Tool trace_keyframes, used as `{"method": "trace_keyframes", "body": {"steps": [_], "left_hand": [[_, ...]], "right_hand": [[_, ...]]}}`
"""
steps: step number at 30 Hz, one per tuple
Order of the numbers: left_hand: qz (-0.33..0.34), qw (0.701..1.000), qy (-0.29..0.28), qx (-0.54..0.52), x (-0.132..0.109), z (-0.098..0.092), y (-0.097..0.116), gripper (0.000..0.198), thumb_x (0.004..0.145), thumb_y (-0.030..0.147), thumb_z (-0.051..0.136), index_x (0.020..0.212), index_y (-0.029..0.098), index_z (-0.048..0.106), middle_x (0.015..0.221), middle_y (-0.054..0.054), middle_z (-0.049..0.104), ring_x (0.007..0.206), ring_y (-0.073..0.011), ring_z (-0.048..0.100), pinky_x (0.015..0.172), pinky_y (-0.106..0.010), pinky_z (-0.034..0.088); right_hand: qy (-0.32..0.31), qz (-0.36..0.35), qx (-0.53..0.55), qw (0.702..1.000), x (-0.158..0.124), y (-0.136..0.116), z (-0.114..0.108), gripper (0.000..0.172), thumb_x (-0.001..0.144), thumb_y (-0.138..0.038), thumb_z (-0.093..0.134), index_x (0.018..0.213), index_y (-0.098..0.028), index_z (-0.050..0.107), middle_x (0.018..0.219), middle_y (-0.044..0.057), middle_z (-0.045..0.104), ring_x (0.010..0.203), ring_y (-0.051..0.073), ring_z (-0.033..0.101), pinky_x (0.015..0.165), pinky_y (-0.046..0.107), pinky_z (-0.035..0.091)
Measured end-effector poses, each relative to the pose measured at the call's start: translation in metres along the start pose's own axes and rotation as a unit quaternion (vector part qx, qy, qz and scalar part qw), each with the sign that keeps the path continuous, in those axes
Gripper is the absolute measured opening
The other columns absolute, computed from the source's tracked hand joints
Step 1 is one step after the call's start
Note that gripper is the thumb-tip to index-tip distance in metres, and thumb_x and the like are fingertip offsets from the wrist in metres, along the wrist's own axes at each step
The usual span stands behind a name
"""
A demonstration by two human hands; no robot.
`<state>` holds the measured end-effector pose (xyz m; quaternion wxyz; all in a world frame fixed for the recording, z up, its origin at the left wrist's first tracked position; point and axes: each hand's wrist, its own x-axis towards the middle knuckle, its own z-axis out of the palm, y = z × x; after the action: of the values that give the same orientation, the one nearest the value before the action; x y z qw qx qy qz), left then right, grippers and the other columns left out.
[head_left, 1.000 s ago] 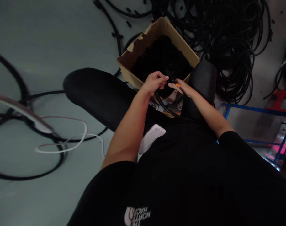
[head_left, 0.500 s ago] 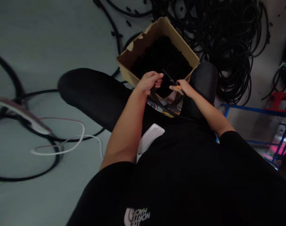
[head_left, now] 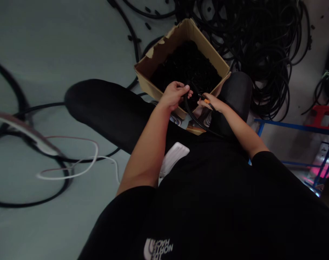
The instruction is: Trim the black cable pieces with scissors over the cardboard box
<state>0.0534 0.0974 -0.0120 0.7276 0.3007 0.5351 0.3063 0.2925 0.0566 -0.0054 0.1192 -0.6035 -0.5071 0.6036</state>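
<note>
My left hand (head_left: 176, 94) pinches a black rubber hose (head_left: 192, 115) close to its end, over the near side of a cardboard box (head_left: 147, 86). From there the hose bends down and back toward my lap. My right hand (head_left: 211, 102) is closed around scissors with orange on the handles (head_left: 207, 101). Their dark blades point up and left toward the hose end; against the dark contents, how far the blades are apart is hard to see. Inside the box lies a heap of small black pieces (head_left: 190, 61).
A large tangle of black hose (head_left: 262, 47) lies beyond the box to the right. More black hose (head_left: 18, 86) loops over the floor at left, near a white cable (head_left: 80, 173). A blue metal frame (head_left: 294, 125) and a red plastic object (head_left: 320, 117) stand at right.
My left hand has shifted slightly right with the hose, whose end now sits higher between the fingers. The scissors in my right hand have moved a little and tilted.
</note>
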Motion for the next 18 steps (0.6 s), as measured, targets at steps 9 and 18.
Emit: {"method": "trace_keyframes", "body": {"steps": [9, 18], "left_hand": [[-0.033, 0.999, -0.016, 0.007, -0.005, 0.004, 0.004, 0.03, 0.126, 0.006, 0.076, 0.108, 0.024, 0.06, 0.093, -0.004, 0.078, 0.072, -0.0166, 0.075, 0.069, -0.022, 0.061], [0.033, 0.999, -0.009, 0.042, 0.009, -0.002, -0.004, 0.046, 0.12, 0.027, 0.1, 0.105, 0.027, 0.056, 0.076, 0.007, 0.056, 0.056, -0.013, 0.054, 0.059, -0.021, 0.048]], "right_hand": [[0.041, 0.045, -0.026, 0.998, 0.001, -0.007, 0.0, 0.058, 0.115, -0.037, 0.103, 0.084, -0.027, 0.056, 0.059, -0.007, 0.053, 0.054, 0.012, 0.05, 0.048, 0.023, 0.032], [0.044, 0.064, 0.053, 0.996, 0.004, -0.005, 0.003, 0.057, 0.114, -0.049, 0.108, 0.097, -0.025, 0.059, 0.078, -0.005, 0.066, 0.069, 0.012, 0.064, 0.059, 0.02, 0.051]]}}
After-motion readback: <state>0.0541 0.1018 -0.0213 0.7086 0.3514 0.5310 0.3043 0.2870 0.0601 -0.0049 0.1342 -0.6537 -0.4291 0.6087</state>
